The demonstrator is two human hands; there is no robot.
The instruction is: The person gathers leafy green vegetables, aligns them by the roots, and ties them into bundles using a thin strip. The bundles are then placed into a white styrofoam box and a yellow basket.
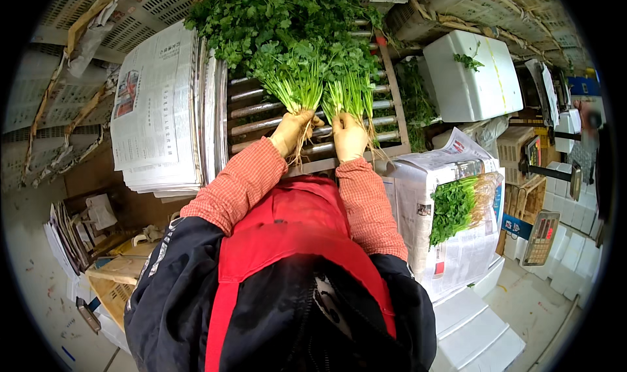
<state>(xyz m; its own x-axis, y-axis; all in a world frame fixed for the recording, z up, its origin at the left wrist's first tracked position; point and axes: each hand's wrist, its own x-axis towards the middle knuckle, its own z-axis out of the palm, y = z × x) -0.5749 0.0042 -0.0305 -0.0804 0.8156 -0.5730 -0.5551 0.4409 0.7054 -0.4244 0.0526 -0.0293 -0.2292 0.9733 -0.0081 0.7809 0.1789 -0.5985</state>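
My left hand [292, 131] grips a bunch of coriander [293, 85] near the stem bases, with the thin roots hanging down past the fingers. Close beside it, my right hand [350, 136] is closed around the lower stems of a second coriander bunch [349, 85]. Both bunches point leaf-end away from me over a rack of metal rollers [259, 124]. Beyond them a large heap of loose coriander [274, 14] covers the far part of the rack. The palms and some fingertips are hidden from view.
Left of the rack stands a thick stack of newspapers [156, 102]. To the right, a coriander bunch [453, 208] lies on newspaper [460, 269]. A white foam box [472, 78] sits farther back, near plastic crates [455, 9]. A digital scale display [540, 238] stands at far right.
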